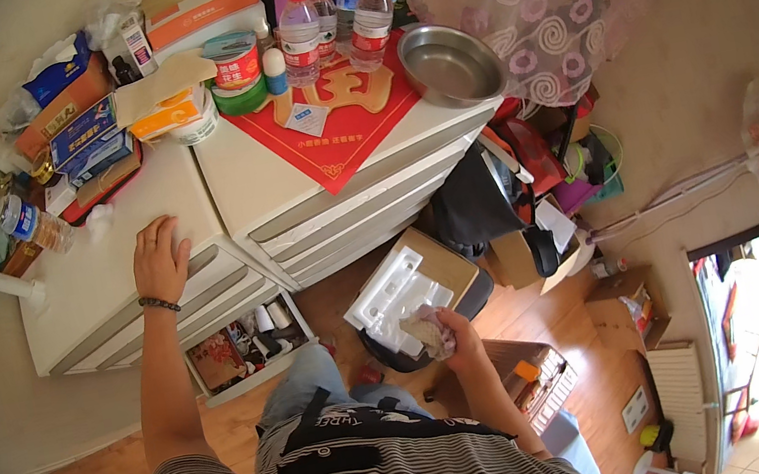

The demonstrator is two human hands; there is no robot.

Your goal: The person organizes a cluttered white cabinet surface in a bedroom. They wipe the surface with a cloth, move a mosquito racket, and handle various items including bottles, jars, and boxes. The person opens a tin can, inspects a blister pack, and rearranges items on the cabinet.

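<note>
Atop the white cabinet (99, 286), the left hand (162, 263) lies flat (empty); the right hand (461, 338) clutches cloth (426, 333).

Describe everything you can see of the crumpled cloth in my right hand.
The cloth is bunched and wrinkled, greyish beige with a pinkish tint toward its top. It looks like soft fabric. Your right hand grips its right side; the rest bulges out to the left, overlapping the white molded tray in view. Whether it touches the tray is unclear.
</note>
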